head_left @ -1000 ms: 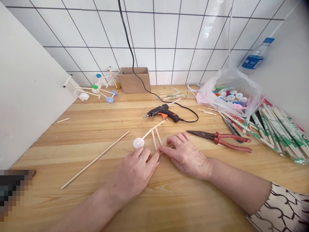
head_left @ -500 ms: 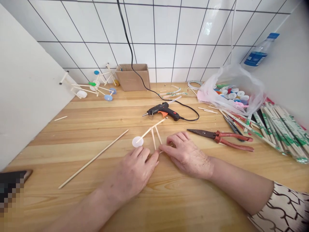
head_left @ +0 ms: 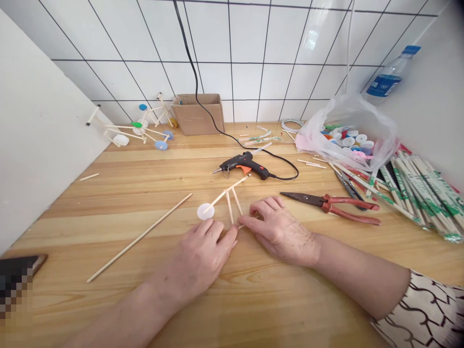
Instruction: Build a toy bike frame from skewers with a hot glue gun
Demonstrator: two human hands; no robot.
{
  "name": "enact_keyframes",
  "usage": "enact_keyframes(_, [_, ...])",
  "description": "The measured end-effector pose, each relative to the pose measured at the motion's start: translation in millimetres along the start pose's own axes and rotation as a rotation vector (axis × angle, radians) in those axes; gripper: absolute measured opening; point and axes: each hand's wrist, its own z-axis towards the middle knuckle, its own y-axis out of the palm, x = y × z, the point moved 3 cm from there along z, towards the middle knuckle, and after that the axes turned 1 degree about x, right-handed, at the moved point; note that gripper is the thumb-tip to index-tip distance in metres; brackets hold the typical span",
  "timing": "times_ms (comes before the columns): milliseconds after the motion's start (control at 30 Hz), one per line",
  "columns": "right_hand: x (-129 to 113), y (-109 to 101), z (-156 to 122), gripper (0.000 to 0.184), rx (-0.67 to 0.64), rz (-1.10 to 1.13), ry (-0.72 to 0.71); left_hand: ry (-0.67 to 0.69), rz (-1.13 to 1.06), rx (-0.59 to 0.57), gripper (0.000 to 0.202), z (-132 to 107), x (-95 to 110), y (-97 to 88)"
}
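Between my hands lies a small frame of wooden sticks [head_left: 229, 208], two short sticks running from a longer one down to my fingertips. A white round cap [head_left: 205, 211] sits at the long stick's left end. My left hand [head_left: 206, 251] has its fingers closed at the frame's near end, thumb and fingertips pressed by the joint. From the other side, my right hand [head_left: 281, 229] pinches the same near end, where a short piece of stick shows partly. The fingers hide much of that joint. Left of them a long chopstick [head_left: 139, 238] rests on the table.
A black glue gun [head_left: 241, 164] with its cord lies behind the frame. Red-handled pliers [head_left: 333, 205] are to the right, near wrapped chopsticks [head_left: 424, 193] and a plastic bag [head_left: 315, 135] of bottle caps. Stick models [head_left: 141, 128] and a cardboard box [head_left: 199, 118] stand at the back; a bottle [head_left: 386, 84] is far right.
The whole view has shifted very slightly. Both hands keep the same hold on the stick frame, and nothing else has visibly moved.
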Motion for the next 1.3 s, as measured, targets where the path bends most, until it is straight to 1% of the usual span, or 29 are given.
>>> enact_keyframes(500, [-0.1, -0.2, 0.3, 0.025, -0.010, -0.002, -0.003, 0.021, 0.027, -0.015, 0.024, -3.1, -0.1, 0.9])
enact_keyframes(700, [0.1, 0.7, -0.8, 0.026, 0.005, -0.003, -0.004, 0.016, 0.006, -0.018, 0.022, -1.6, -1.0, 2.1])
enact_keyframes(1000, [-0.6, -1.5, -0.3, 0.027, -0.007, 0.021, 0.001, 0.012, -0.031, 0.003, 0.021, 0.6, -0.6, 0.3])
enact_keyframes(1167, [-1.0, -7.1, 0.0, 0.026, 0.023, 0.074, 0.006, 0.009, -0.036, 0.002, 0.021, 0.2, -0.8, 0.3])
enact_keyframes(1300, [4.5, -9.3, -2.6, 0.019, 0.063, 0.126, 0.066, -0.015, -0.064, 0.027, 0.022, -1.5, -1.5, 0.2])
